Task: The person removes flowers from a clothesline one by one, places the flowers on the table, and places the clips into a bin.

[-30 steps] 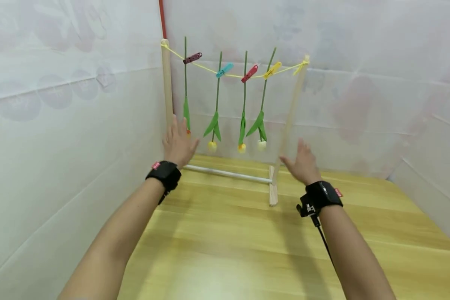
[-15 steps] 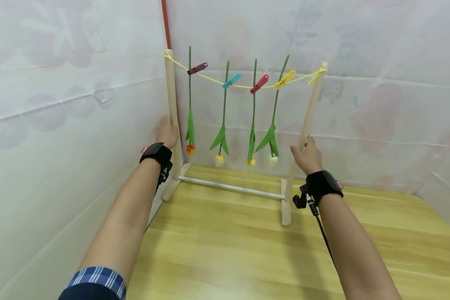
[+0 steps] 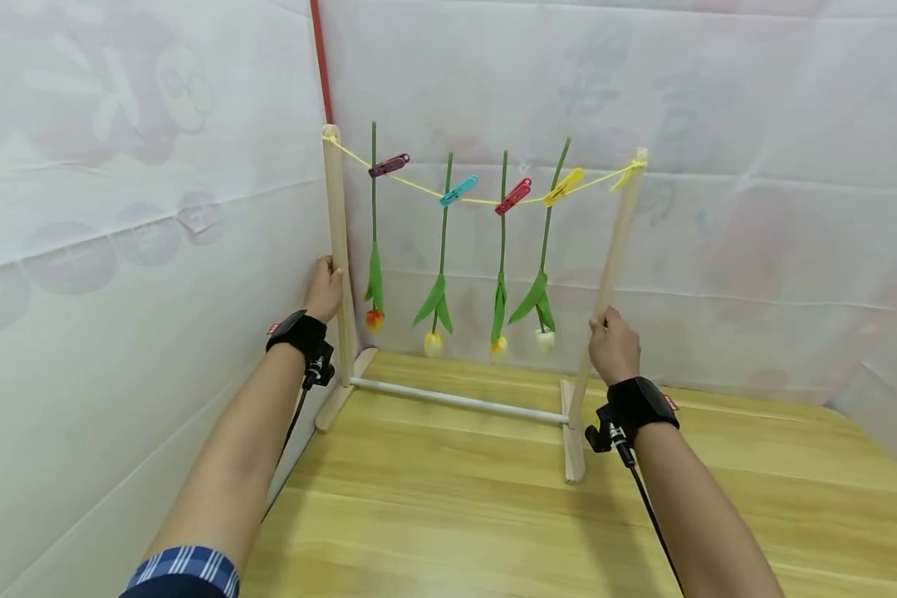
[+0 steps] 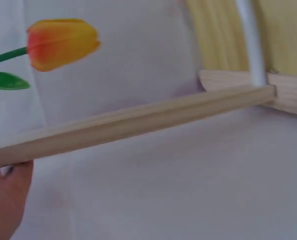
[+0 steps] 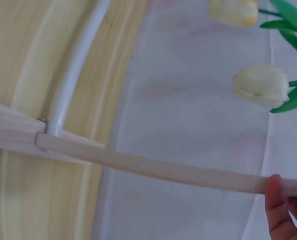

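- The left hand [image 3: 325,286] gripped the left post [image 3: 337,241] of a small wooden rack [image 3: 568,432], its fingers curled round the wood about halfway up.
- In the left wrist view only a fingertip showed, pressed against that post [image 4: 138,122] near the lower left corner; the rest of the hand was out of sight there.
- The right hand [image 3: 613,347] held the right post [image 3: 611,257] low down, with its fingers wrapped round the wood.
- The right wrist view showed one fingertip [image 5: 276,210] lying on the same post [image 5: 163,170].
- The rack stood at the far end of a yellow wooden table [image 3: 493,531], close to the white cloth wall [image 3: 718,249] behind it and near the corner on the left.
- A white rod [image 3: 456,400] joined the two flat feet of the rack just above the table.
- A yellow string [image 3: 478,199] sagged between the tops of the two posts.
- Four pegs sat on the string: a dark red peg [image 3: 388,165], a blue peg [image 3: 458,190], a red peg [image 3: 512,196] and a yellow peg [image 3: 564,186].
- Each peg held one tulip by its stem, head down: an orange tulip [image 3: 374,319] nearest the left post, then a yellow tulip [image 3: 433,343], another yellow one [image 3: 498,345] and a white tulip [image 3: 544,339].
- The flower heads hung clear of the table.
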